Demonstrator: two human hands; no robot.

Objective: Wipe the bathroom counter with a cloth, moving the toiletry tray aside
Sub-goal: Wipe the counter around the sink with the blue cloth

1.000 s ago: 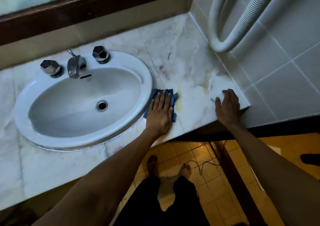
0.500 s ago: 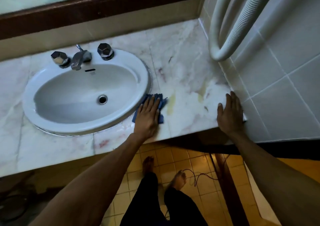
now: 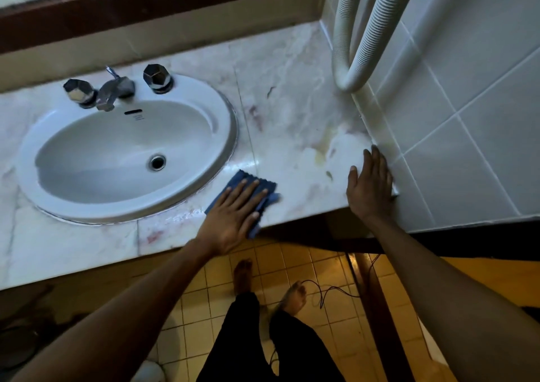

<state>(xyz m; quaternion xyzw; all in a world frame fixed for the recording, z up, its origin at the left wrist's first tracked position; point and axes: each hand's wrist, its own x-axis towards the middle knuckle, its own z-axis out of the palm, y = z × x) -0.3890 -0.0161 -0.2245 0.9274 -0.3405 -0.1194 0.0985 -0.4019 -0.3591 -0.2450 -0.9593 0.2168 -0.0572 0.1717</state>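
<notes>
From the head view, the left hand [image 3: 235, 216] lies spread flat on the blue cloth [image 3: 264, 191], pressing it to the marble surface [image 3: 292, 112] just right of the sink [image 3: 128, 153]. The right hand [image 3: 369, 187] rests open and flat at the surface's front right corner, against the tiled wall [image 3: 467, 118].

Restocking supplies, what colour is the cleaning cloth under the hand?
Blue; the cloth shows best in the head view, under the left hand.

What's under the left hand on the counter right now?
A blue cloth lies flat under the left hand on the marble counter. Its middle and the marble beneath are covered.
</notes>
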